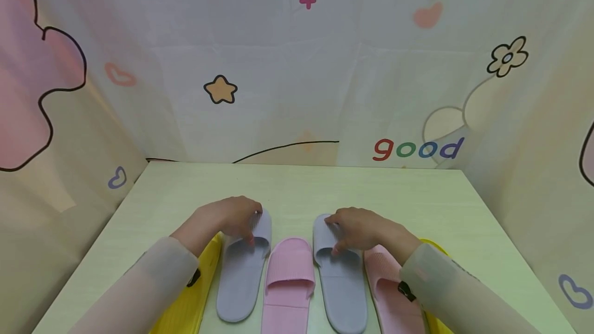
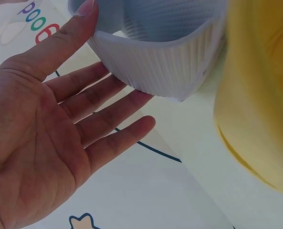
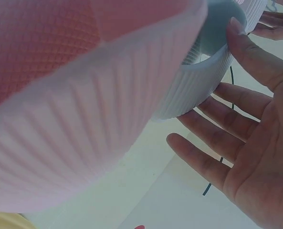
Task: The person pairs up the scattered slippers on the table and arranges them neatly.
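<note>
As left hand (image 1: 235,216) touches grey slipper (image 1: 238,282) | right hand (image 1: 363,228), second slipper (image 1: 343,290) | grip unclear

Six slippers, set in a row on a table (image 1: 287,187), bordered behind and at both sides by a fabric backdrop (image 1: 283,117). From left: first slipper (image 1: 190,298), partly covered by the left sleeve (image 1: 153,272); second slipper (image 1: 240,282), overlaid at its strap by the left hand (image 1: 235,217); third slipper (image 1: 290,262), placed farther forward; fourth slipper (image 1: 342,287), overlaid by the right hand (image 1: 361,227); fifth slipper (image 1: 392,303); sixth slipper (image 1: 435,322), partly covered by the right sleeve (image 1: 445,277).
</note>
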`<action>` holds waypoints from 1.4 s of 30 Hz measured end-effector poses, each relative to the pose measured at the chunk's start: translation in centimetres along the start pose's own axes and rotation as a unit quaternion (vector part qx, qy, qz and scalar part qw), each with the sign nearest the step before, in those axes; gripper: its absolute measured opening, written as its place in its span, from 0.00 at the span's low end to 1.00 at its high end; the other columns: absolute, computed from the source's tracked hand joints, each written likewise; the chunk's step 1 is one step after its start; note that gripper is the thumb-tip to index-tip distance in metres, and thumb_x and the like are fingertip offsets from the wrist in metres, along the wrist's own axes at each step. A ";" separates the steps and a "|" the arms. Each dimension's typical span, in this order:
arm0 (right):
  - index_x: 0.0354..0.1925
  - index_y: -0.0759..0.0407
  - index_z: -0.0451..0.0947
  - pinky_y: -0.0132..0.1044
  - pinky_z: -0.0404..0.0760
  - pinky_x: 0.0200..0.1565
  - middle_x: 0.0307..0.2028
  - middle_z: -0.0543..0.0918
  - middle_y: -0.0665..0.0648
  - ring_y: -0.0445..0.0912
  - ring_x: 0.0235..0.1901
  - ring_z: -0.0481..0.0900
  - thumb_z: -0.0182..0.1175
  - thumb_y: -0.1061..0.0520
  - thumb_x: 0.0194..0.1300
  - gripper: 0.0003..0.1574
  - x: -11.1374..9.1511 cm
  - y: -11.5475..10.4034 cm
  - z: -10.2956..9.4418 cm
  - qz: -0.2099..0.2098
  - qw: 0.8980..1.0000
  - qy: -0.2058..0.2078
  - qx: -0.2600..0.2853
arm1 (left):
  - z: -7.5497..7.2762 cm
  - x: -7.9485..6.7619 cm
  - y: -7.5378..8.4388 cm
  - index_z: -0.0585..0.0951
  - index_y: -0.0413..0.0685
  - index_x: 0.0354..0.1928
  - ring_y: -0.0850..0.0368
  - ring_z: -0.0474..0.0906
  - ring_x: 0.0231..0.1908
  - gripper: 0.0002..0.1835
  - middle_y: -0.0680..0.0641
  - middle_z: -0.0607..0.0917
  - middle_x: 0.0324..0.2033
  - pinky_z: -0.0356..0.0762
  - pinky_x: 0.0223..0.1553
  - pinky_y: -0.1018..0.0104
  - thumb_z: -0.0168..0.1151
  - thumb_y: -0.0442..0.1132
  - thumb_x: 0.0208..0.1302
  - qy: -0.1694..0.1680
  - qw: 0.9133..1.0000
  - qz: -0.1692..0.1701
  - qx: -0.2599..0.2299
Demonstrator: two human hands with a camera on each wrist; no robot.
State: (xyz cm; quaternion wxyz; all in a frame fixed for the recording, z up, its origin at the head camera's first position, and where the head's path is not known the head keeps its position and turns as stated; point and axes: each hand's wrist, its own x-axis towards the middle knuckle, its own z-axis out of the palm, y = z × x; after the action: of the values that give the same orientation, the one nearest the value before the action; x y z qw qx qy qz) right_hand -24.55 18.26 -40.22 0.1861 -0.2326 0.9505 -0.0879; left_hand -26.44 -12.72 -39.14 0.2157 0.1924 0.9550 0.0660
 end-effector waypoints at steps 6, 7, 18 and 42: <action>0.69 0.54 0.76 0.55 0.76 0.67 0.59 0.82 0.56 0.52 0.59 0.79 0.80 0.42 0.53 0.49 0.5 0.0 -0.1 -0.001 1.000 0.003 -0.005 | -0.3 0.5 -0.2 0.77 0.48 0.68 0.48 0.77 0.62 0.40 0.45 0.82 0.63 0.72 0.71 0.44 0.82 0.47 0.53 0.002 1.000 -0.003 0.002; 0.69 0.55 0.76 0.55 0.76 0.67 0.59 0.82 0.57 0.52 0.59 0.79 0.80 0.42 0.53 0.49 0.5 0.0 -0.1 -0.002 1.000 0.004 -0.007 | -0.3 0.6 -0.2 0.77 0.48 0.68 0.48 0.77 0.62 0.40 0.45 0.82 0.62 0.72 0.71 0.44 0.82 0.47 0.53 0.002 1.000 -0.002 0.004; 0.69 0.55 0.76 0.54 0.77 0.66 0.58 0.82 0.57 0.53 0.57 0.80 0.79 0.41 0.54 0.49 1.4 0.4 -0.4 -0.006 1.000 0.012 -0.025 | -0.7 1.2 -0.2 0.76 0.49 0.70 0.47 0.75 0.65 0.41 0.45 0.80 0.65 0.71 0.72 0.43 0.82 0.46 0.54 0.003 1.000 -0.007 0.004; 0.70 0.56 0.75 0.55 0.78 0.64 0.60 0.81 0.59 0.54 0.59 0.80 0.78 0.42 0.57 0.48 2.6 1.0 -1.0 -0.007 0.999 0.028 -0.035 | -1.3 2.3 -0.2 0.75 0.48 0.70 0.45 0.75 0.67 0.40 0.44 0.80 0.67 0.69 0.73 0.44 0.81 0.45 0.56 0.019 1.000 0.000 0.004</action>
State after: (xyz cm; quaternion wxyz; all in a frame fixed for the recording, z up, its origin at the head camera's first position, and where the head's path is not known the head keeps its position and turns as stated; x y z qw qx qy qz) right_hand -27.50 17.94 -40.34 0.1504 -0.2432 0.9562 -0.0625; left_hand -29.02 -12.07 -38.88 0.1962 0.1923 0.9593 0.0657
